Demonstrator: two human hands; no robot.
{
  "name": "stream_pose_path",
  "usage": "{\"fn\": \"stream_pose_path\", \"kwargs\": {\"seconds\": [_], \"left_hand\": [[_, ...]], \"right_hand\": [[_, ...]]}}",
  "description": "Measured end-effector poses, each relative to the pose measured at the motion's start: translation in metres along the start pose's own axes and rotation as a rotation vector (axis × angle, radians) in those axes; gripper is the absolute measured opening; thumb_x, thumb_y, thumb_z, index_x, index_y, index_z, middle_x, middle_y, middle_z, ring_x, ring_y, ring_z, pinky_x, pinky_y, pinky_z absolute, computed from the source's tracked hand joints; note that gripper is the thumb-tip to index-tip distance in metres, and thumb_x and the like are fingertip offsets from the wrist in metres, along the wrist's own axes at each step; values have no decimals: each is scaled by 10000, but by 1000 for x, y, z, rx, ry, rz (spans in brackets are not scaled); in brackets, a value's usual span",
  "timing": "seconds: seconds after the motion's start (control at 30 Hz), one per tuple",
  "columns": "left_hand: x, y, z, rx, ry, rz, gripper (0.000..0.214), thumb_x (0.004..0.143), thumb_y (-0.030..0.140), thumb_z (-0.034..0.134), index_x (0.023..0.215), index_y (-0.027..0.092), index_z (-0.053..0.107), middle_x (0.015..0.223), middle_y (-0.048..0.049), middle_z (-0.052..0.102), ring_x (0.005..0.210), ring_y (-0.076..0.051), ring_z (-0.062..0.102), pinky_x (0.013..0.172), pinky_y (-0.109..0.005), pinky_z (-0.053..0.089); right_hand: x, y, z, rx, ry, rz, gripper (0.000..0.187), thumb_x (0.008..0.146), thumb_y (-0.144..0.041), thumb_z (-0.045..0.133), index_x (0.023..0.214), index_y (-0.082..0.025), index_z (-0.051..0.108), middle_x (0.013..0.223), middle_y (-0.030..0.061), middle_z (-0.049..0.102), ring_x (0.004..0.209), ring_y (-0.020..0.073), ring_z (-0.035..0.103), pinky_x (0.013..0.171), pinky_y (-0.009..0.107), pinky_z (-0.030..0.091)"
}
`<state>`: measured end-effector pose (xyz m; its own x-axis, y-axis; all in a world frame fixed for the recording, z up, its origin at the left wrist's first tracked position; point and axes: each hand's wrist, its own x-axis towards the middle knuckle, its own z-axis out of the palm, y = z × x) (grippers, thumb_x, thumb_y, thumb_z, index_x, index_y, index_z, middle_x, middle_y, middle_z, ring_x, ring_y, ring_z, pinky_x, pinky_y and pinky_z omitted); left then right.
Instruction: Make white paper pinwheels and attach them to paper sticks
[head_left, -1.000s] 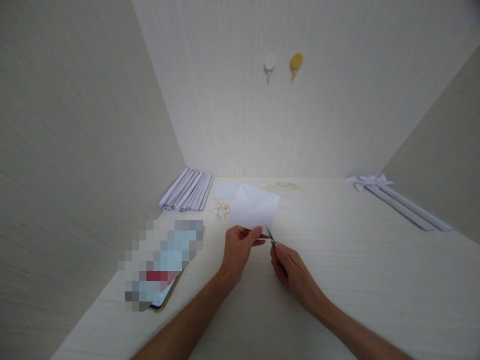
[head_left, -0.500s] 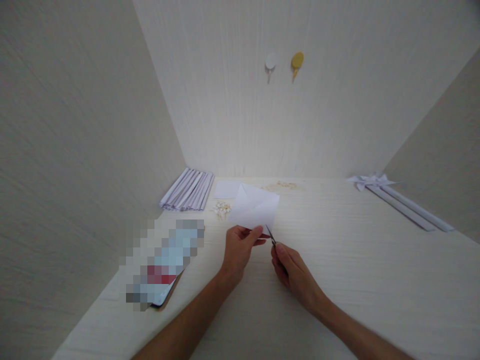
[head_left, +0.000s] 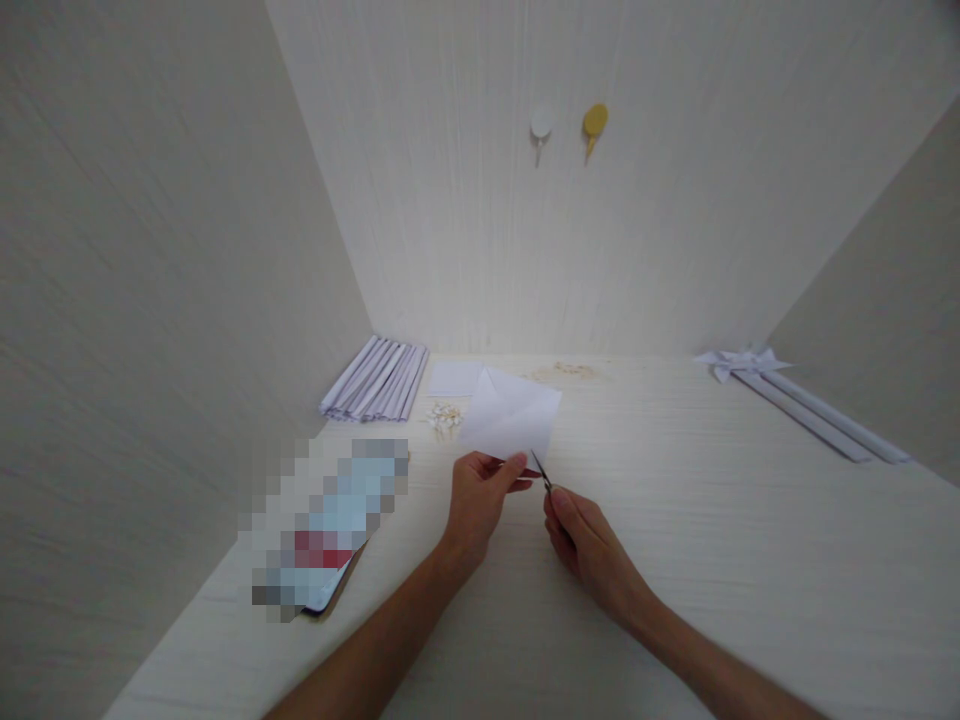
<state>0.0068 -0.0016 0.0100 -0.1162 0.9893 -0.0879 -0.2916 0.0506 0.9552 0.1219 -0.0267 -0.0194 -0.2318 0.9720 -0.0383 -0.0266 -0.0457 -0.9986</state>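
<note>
A folded sheet of white paper (head_left: 511,410) is pinched at its near edge between the thumb and fingers of my left hand (head_left: 480,500). My right hand (head_left: 581,530) is closed around a small pair of scissors (head_left: 541,470). Their thin dark blades point up and left and meet the paper at its near right corner. The fingers of the right hand hide the handles. How far apart the blades are is too small to tell.
Rolled paper sticks (head_left: 379,380) lie at the back left, near a flat white paper stack (head_left: 452,379) and small pale bits (head_left: 445,418). A blurred phone (head_left: 337,530) lies left of my arms. At right are a folded paper piece (head_left: 739,362) and two long strips (head_left: 817,415).
The paper's right edge and my right hand with the scissors have shifted very slightly to the right. My left hand keeps its pinch in the same place.
</note>
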Motion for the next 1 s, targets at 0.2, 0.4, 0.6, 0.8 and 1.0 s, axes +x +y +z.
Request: {"fn": "stream_pose_path", "kwargs": {"seconds": [0.2,0.4,0.6,0.8,1.0], "left_hand": [[1,0,-1,12,-6,-11,158,561,239,655,547,85,623,535,-56,639,545,-156,614,546,-238,496],[1,2,-1,15,-40,-11,153,563,244,653,580,92,641,567,-58,650,558,-153,614,538,-228,492],[-1,2,0,76,-50,-33,181,543,258,658,581,81,650,568,-76,649,547,-153,599,540,-244,491],[-3,0,1,102,-61,-36,143,524,235,670,553,96,649,527,-42,626,495,-130,566,516,-239,480],[-3,-1,1,93,-84,-35,141,533,243,667,553,103,652,509,-31,616,505,-128,566,508,-229,470]], "right_hand": [[1,1,1,-22,6,-13,384,783,-498,339,551,-192,322,487,-60,265,443,75,205,394,216,165],[2,3,0,-38,9,-24,377,783,-491,345,553,-193,321,492,-65,247,439,74,194,391,216,167],[2,3,0,-33,8,-21,381,784,-505,327,568,-192,332,484,-62,273,430,73,217,386,214,173],[1,-1,0,-29,25,13,393,773,-526,327,568,-191,331,488,-61,284,420,69,221,373,210,163],[1,-2,1,0,32,20,405,767,-539,323,558,-192,329,476,-64,269,413,68,213,368,210,155]]}}
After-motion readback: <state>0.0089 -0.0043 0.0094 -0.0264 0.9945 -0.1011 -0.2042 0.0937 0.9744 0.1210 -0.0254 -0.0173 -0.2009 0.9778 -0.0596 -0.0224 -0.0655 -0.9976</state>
